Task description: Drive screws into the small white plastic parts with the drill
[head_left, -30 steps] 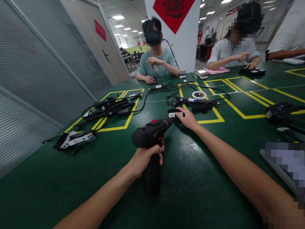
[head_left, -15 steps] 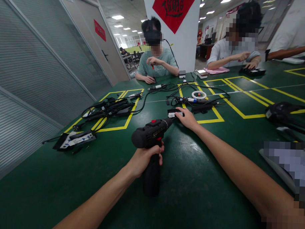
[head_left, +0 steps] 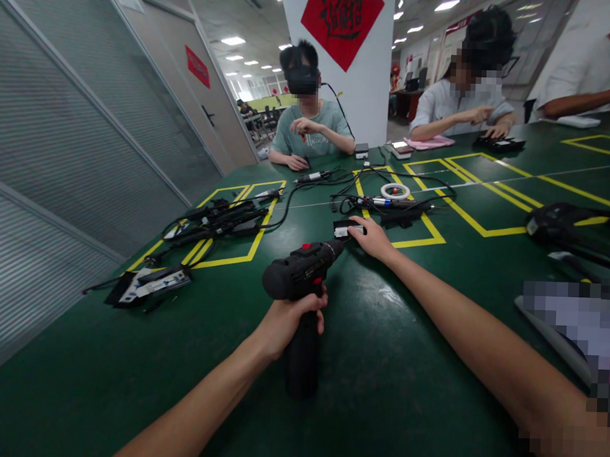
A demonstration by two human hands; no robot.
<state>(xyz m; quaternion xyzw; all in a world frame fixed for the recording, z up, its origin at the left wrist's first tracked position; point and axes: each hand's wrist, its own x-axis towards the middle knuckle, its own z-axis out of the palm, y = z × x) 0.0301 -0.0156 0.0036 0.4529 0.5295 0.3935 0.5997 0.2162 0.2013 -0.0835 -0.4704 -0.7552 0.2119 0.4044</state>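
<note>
A black cordless drill (head_left: 301, 272) with red buttons stands upright in the middle of the head view, its chuck pointing away from me. My left hand (head_left: 294, 315) is closed around its grip. Beyond the chuck, a small black box-like part (head_left: 341, 228) with a white label lies on the table. My right hand (head_left: 369, 237) is closed on the right side of that part, fingers over its top. The drill's tip is close to the part, but I cannot tell whether they touch.
Black cables and tools (head_left: 225, 216) lie left on the green table (head_left: 405, 365), near a black-and-white part (head_left: 153, 283). A white tape ring (head_left: 395, 191) and an electric screwdriver (head_left: 380, 202) lie beyond my right hand. Across the table sits a person (head_left: 313, 125); others sit at right.
The view has shifted very slightly. Both hands keep their hold, and the drill stays at the labelled part.
</note>
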